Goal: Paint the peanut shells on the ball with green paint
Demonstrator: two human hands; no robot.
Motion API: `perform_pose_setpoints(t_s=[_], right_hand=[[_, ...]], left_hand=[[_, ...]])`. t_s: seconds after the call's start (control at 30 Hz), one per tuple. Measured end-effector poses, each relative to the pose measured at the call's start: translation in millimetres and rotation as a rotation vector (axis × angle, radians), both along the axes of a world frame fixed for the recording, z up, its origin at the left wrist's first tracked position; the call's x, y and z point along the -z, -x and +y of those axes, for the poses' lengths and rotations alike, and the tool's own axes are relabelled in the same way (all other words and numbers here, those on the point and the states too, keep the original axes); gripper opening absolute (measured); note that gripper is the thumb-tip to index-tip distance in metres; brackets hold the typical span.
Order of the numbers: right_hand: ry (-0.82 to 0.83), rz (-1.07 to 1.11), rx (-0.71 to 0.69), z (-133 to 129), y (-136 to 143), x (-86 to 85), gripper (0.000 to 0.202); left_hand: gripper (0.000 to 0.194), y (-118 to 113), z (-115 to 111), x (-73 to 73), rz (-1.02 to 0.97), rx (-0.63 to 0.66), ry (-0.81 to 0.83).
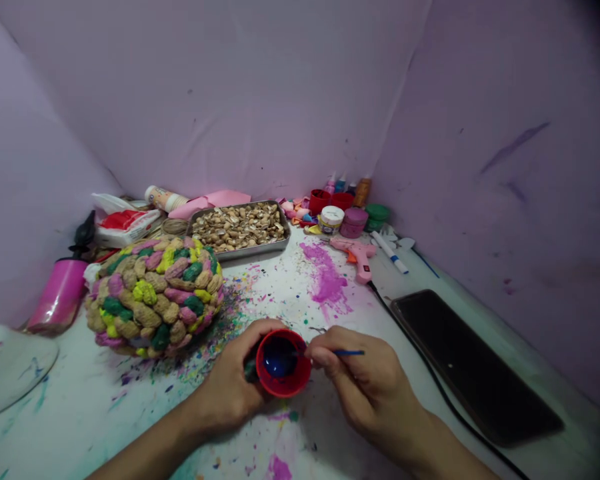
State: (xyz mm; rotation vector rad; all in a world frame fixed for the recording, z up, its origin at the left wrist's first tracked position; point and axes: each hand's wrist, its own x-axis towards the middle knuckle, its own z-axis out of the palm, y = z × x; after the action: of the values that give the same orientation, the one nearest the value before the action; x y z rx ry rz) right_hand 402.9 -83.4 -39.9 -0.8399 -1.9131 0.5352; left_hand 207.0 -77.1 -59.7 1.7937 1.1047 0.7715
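Note:
My left hand (pixel 237 383) is wrapped round a red cup (pixel 291 385), tilted so that the dark blue paint (pixel 280 359) inside shows. Between the fingertips of my right hand (pixel 363 377) is a thin paintbrush (pixel 349 352) with a blue handle; its other end reaches into the cup. Left of the cup sits a round form covered in peanut shells (pixel 155 297), some painted pink, yellow and green, others bare. The side of the cup under my left fingers is hidden.
A metal tray (pixel 253 251) of peanut shells stands behind. Toward the right are a pink glue gun (pixel 355 253), paint jars (pixel 354 222), a marker (pixel 390 253) and a dark flat tablet-like slab (pixel 475 363) beside a black cord (pixel 430 380). A pink pump (pixel 57 293) stands left.

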Motion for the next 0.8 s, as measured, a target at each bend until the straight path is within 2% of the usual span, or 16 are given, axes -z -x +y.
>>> perform_pose_setpoints(t_s=[0.07, 0.23, 0.33, 0.43, 0.63, 0.8], right_hand=[[-0.018, 0.001, -0.023, -0.5, 3.2, 1.7, 0.018], [0.072, -0.004, -0.119, -2.3, 4.0, -2.7, 0.023], [0.069, 0.005, -0.076, -1.3, -4.0, -9.1, 0.023], [-0.006, 0.033, -0.039, 0.7, -12.5, -12.2, 0.021], [-0.058, -0.052, -0.123, 2.3, -16.9, -7.5, 0.017], [-0.032, -0.019, -0.099, -2.7, -13.8, -3.9, 0.018]], left_hand=[[0.051, -0.5, 0.2, -1.3, 0.021, -0.013, 0.027], [0.052, 0.9, 0.3, -1.5, 0.077, -0.009, 0.035], [0.053, 2.5, -0.7, 0.0, 0.09, 0.009, -0.023], [0.054, 4.2, -1.3, -0.1, 0.105, 0.056, -0.093], [0.062, 8.4, 0.7, -3.8, 0.148, 0.155, -0.185], [0.054, 9.9, 3.0, -3.0, 0.151, 0.14, -0.211]])
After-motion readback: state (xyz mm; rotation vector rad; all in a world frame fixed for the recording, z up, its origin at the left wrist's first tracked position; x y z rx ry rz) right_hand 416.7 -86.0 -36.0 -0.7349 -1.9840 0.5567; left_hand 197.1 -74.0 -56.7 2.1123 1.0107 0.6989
